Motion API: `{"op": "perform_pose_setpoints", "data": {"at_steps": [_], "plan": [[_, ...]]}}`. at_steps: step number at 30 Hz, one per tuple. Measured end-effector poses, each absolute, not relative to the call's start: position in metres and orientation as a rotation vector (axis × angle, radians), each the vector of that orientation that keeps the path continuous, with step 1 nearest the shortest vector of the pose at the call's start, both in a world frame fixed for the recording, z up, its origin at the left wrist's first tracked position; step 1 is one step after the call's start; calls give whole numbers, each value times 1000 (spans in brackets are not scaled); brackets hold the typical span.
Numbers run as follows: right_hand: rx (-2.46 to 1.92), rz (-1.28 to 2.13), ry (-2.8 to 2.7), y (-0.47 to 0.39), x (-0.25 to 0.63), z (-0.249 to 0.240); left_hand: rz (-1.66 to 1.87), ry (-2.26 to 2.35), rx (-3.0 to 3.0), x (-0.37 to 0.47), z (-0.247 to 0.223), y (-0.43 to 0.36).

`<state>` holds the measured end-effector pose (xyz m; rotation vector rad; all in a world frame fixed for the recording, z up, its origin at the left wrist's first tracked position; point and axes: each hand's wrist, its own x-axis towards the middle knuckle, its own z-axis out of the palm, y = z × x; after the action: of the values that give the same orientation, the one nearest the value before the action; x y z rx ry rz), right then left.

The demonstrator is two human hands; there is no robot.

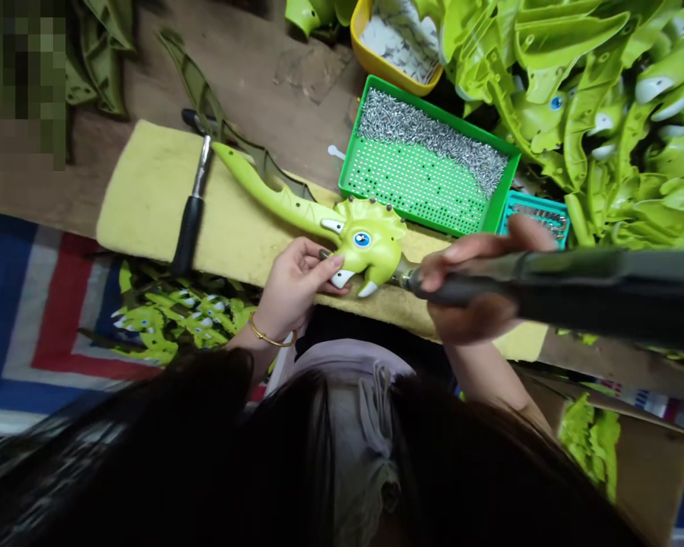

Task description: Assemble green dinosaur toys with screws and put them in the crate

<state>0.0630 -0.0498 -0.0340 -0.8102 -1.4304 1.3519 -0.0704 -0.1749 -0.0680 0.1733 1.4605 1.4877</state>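
A lime-green plastic toy sword (pixel 370 247) with a horned dinosaur head and a blue eye lies across a yellow cloth pad (pixel 134 190). My left hand (pixel 302 277) pinches the head near its white-tipped snout, thumb on top. My right hand (pixel 473 281) is wrapped around a dark power screwdriver (pixel 575 285), held almost level and slightly blurred. Its tip meets or nearly meets the toy's right end, beside the head; exact contact is hard to make out. A darker olive half-shell (pixel 262 156) lies behind the blade.
A green basket (pixel 347 163) holds many small screws, with a teal tray (pixel 507 209) of metal parts beside it. A yellow tub (pixel 358 38) contains white pieces. Lime-green parts (pixel 593 99) are heaped at right. A black-handled hammer (pixel 189 228) lies on the pad's left.
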Motion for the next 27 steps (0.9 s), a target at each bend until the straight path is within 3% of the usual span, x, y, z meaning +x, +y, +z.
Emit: {"op": "perform_pose_setpoints", "data": {"at_steps": [4, 10, 16, 22, 27], "plan": [[-450, 857, -1239, 8, 38, -26, 1469, 1445, 198, -65, -75, -168], [-699, 972, -1402, 63, 41, -77, 1429, 1443, 197, -64, -80, -166], [-761, 634, -1370, 57, 30, -85, 1400, 1457, 213, -66, -79, -166], [-539, 744, -1280, 46, 29, -52, 1386, 1458, 190, -66, -78, -165], [-336, 1099, -1258, 3, 36, -17, 1422, 1450, 199, -65, -79, -166]]}}
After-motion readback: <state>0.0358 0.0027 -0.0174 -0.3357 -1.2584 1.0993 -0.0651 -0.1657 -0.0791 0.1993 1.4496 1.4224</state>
